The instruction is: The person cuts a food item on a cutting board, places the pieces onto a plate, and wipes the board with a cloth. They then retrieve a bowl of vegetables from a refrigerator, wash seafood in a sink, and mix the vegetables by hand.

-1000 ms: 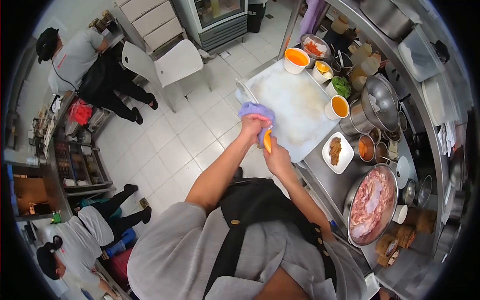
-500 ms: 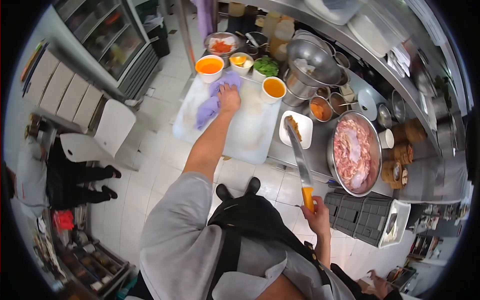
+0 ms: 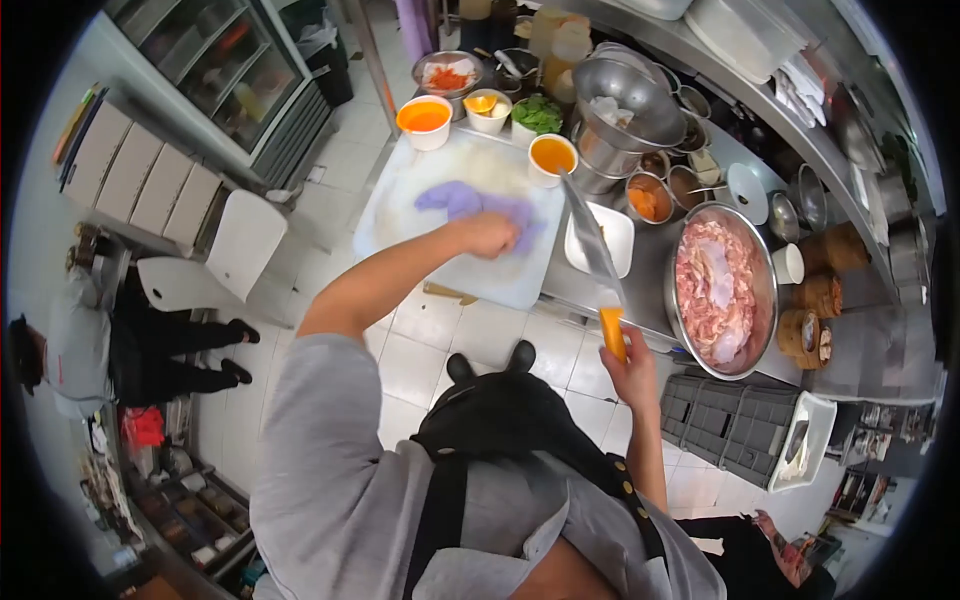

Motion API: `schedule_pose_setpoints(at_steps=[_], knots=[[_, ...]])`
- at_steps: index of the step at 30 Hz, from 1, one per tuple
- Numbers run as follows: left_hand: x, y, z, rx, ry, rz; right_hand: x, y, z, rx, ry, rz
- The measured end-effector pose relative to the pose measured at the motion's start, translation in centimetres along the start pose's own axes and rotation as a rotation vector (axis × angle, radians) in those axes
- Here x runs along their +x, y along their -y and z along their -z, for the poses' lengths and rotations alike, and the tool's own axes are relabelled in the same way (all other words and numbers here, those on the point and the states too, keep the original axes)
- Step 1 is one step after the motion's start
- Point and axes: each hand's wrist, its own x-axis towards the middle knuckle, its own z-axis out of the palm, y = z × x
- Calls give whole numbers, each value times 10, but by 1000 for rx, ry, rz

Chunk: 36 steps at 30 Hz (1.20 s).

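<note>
My left hand (image 3: 488,234) is closed on a purple cloth (image 3: 452,196) pressed against the white cutting board (image 3: 400,220). The cloth is partly bunched under my fingers and blurred. In my right hand (image 3: 632,368) is a long knife (image 3: 598,250), gripped by its orange handle. Its blade points away from me and passes over a square white dish (image 3: 612,225), hiding most of what the dish holds. At the board's far edge stand tubs of orange liquid (image 3: 424,115) and amber liquid (image 3: 552,155), plus a tub of green leaves (image 3: 538,114).
A large steel bowl of raw meat (image 3: 718,290) sits at the counter's right. Stacked metal bowls (image 3: 620,100) stand behind, below a steel shelf (image 3: 700,40). On the floor are a grey crate (image 3: 720,425) and a white chair (image 3: 240,245). Another person (image 3: 150,340) is at the left.
My left hand has swept the cloth toward the right and nearer to me across the board. The knife has shifted slightly, its tip now beside the amber tub. My view has turned a little.
</note>
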Motion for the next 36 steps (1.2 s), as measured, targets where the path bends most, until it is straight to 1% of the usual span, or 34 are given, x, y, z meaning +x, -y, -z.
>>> schedule_pose_setpoints(at_steps=[2, 3, 4, 5, 6, 7, 8, 9, 10, 11, 12, 13, 14, 16, 17, 18, 19, 20, 21, 22, 23, 24, 25, 26, 27, 28, 30, 31, 32, 34, 35, 36], knots=[[-66, -28, -34, -298, -22, -72, 36, -2, -38, -29, 50, 132], [-97, -33, -74, -364, -43, -112, 55, 3, -63, -48, 73, 192], [-136, -56, -80, -679, 154, 19, 74, 8, -88, -88, 131, 221], [-178, -71, -102, -721, 107, 86, 92, 14, -112, -136, 179, 248], [-219, -82, -135, -790, -176, 195, 107, 21, -132, -106, 198, 279], [-260, -91, -146, -1006, -160, 480, 130, 12, -163, -222, 348, 197], [-287, -106, -153, -1392, -388, 663, 141, 1, -189, -140, 292, 216], [-312, -121, -159, -1747, -726, 783, 150, 1, -202, -249, 196, 324], [-349, -105, -204, -1679, -843, 864, 142, 44, -163, -391, 232, 248], [-352, -124, -198, -2024, -1037, 884, 144, 42, -168, -362, 149, 452], [-342, -134, -196, -2040, -1043, 910, 134, 53, -162, -311, 293, 379], [-322, -138, -193, -1986, -974, 925, 118, 57, -174, -291, 358, 461], [-302, -151, -194, -1907, -910, 958, 88, 71, -161, -70, 516, 381], [-241, -168, -184, -1642, -661, 985, 36, 61, -193, 244, 598, 179], [-210, -179, -175, -1472, -515, 973, 24, 52, -203, 615, 767, -120], [-182, -190, -164, -1274, -416, 912, 2, 36, -214, 958, 921, -453], [-157, -194, -146, -1134, -354, 848, -2, 9, -219, 798, 825, -228], [-139, -195, -132, -879, -556, 574, -1, -11, -202, 1113, 755, -349], [-131, -205, -107, -1047, -598, 611, 3, 1, -148, 880, 534, -463], [-117, -208, -85, -1213, -643, 622, 5, -32, -139, 629, 286, -378], [-107, -204, -80, -1213, -655, 637, 9, -37, -100, 420, 35, -215], [-99, -200, -77, -1134, -715, 629, 19, -48, -75, 331, -313, 15], [-95, -199, -76, -1051, -768, 631, 34, -72, -57, 92, -500, 196], [-90, -193, -95, -1127, -625, 618, 42, -76, -40, -128, -491, 151], [-85, -196, -100, -1174, -517, 573, 50, -84, -38, -250, -392, -81], [-79, -204, -106, -1219, -412, 528, 56, -106, -47, -238, -368, -61], [-70, -217, -133, -1179, -342, 475, 74, -161, -73, -730, -242, -101], [-67, -226, -142, -1158, -294, 488, 92, -169, -67, -727, -212, -44], [-63, -230, -157, -1175, -354, 541, 116, -175, -62, -714, -201, -26], [-57, -246, -208, -792, -348, 554, 164, -186, -58, -694, -192, 52], [-54, -250, -240, -783, -314, 631, 185, -189, -62, -670, -185, 102], [-53, -253, -293, -730, -255, 778, 198, -189, -66, -645, -178, 153]])
